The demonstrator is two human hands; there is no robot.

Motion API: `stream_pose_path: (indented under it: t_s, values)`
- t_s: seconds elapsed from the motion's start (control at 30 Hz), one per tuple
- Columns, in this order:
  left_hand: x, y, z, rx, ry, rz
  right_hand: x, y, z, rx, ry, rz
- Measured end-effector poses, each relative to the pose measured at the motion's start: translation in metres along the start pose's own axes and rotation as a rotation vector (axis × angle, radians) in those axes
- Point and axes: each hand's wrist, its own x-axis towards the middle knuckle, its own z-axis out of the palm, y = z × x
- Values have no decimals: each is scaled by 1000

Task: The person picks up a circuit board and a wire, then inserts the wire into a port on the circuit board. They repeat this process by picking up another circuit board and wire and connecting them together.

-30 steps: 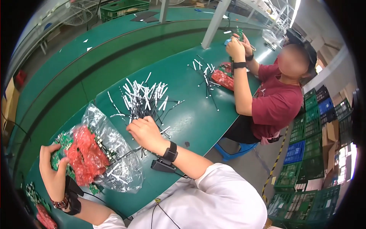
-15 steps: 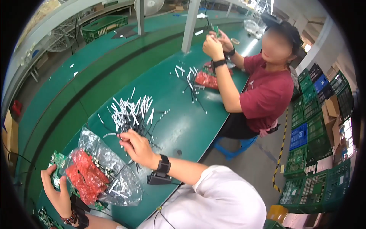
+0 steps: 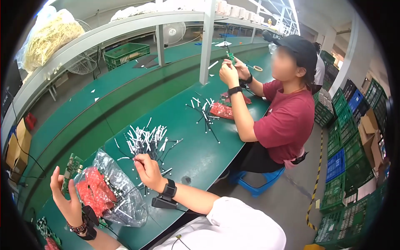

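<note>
My left hand [image 3: 68, 205] grips a green circuit board [image 3: 71, 170], which stands tilted between the thumb and fingers. My right hand [image 3: 149, 173] is closed in a pinch on a thin cable with a white end [image 3: 123, 158] that sticks out left of the fingertips. Just beyond that hand lies a loose pile of black cables with white ends [image 3: 146, 137]. Between my hands, a clear plastic bag [image 3: 135, 210] lies on the green table, with red bubble wrap [image 3: 93, 189] and more circuit boards on it.
On the right, a co-worker in a dark red shirt [image 3: 287, 114] handles a small green board [image 3: 231, 57]. Red wrap [image 3: 221, 110] and cables lie before them. A grey post [image 3: 206, 50] rises from the table. Green crates [image 3: 343, 175] line the far right.
The view has tilted up. The circuit board in my left hand is raised more upright. My right hand remains pinched beside the cable pile. The co-worker still holds the board up.
</note>
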Motion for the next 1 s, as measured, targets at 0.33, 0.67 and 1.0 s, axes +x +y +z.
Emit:
stream_pose_path:
  t_s: [0.33,0.67,1.0]
  values:
    - [-7,32,31,-3,-329,155,-4,-10,-5,-22,-117,-173]
    - [-9,39,26,-122,-519,53,-12,-14,1,196,-353,105]
    - [-8,-11,35,24,-694,49,-8,-21,2,609,-301,698]
